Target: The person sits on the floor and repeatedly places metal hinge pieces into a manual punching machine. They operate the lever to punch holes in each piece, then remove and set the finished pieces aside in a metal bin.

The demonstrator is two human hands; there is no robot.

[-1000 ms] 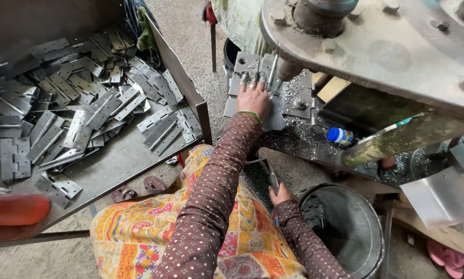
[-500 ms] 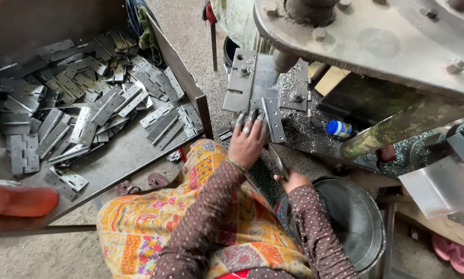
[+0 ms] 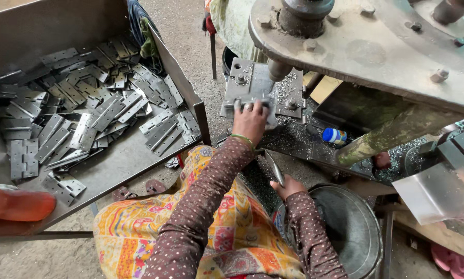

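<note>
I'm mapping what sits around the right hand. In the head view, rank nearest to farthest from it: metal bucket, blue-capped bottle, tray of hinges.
From the right hand:
1. Metal bucket, just right, below it.
2. Blue-capped bottle, up and right.
3. Tray of hinges, far left.

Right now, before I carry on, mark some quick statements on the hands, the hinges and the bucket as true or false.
1. The left hand rests on a metal plate at the press. True.
2. The right hand is empty. False: it holds a flat metal piece.
3. The tray holds many hinges. True.
4. The bucket sits inside the tray. False: it stands apart, by the right hand.
</note>
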